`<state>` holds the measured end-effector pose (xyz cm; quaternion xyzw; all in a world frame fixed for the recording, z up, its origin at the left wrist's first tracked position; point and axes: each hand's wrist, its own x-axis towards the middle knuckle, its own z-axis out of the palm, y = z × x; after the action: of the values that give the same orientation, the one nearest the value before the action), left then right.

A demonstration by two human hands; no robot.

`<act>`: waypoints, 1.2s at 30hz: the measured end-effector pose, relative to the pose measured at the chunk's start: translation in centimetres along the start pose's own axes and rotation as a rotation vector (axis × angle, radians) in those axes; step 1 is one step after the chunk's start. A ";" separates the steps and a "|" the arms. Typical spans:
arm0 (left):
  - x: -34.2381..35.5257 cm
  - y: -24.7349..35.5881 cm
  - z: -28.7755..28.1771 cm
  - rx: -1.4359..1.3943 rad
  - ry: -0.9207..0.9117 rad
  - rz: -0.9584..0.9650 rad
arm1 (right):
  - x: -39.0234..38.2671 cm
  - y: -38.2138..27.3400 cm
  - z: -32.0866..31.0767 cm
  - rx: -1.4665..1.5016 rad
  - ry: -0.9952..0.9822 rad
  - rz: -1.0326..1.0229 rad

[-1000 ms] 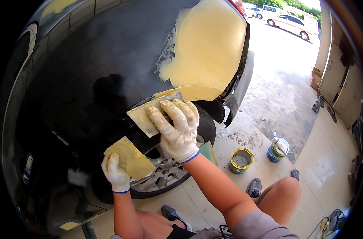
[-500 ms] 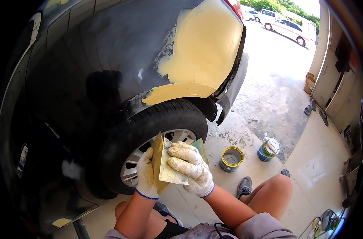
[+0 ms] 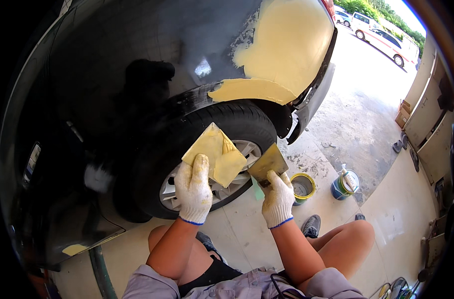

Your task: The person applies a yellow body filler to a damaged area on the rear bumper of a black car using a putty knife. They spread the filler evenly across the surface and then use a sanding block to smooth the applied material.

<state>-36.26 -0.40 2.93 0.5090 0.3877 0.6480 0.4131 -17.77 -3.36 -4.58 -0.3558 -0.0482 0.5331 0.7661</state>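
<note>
My left hand (image 3: pixel 193 193), in a stained white knit glove, grips a square putty board (image 3: pixel 205 144) with a smear of yellow body filler (image 3: pixel 230 164) on its face. My right hand (image 3: pixel 279 203), gloved alike, pinches a dark, flat putty spreader (image 3: pixel 268 163) apart from the board. A pale green flat edge (image 3: pixel 258 191) shows beside the right hand; whether it is held too, I cannot make out. Both hands are in front of the rear wheel (image 3: pixel 239 117) of a black car (image 3: pixel 107 104). Yellow filler (image 3: pixel 289 47) covers the rear quarter panel and part of the arch.
An uncovered can with a yellow rim (image 3: pixel 303 187) stands right of my right hand. Beyond it is a closed can (image 3: pixel 344 184) with a white-handled tool on top. The loosened bumper end (image 3: pixel 311 107) juts out behind the wheel. Lockers (image 3: pixel 431 124) line the right side.
My hands have moved apart: the spreader has come off the board to the right, and the board is now tilted face up, showing filler. The view has shifted slightly left.
</note>
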 end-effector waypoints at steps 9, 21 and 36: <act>-0.6 0.1 -0.2 -0.019 -0.063 -0.030 | -1.6 -0.9 2.6 -1.066 -0.370 -1.465; 4.2 0.1 -5.4 0.151 0.029 0.209 | 3.0 0.6 2.3 -0.570 -0.125 -0.619; 7.1 -2.7 -8.1 0.241 -0.088 0.230 | 8.4 -7.9 6.6 -0.368 -0.015 -0.487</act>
<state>-44.84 6.45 1.37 0.6238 0.3835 0.6167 0.2889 -10.96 5.62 2.45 -0.4627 -0.2334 0.3186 0.7937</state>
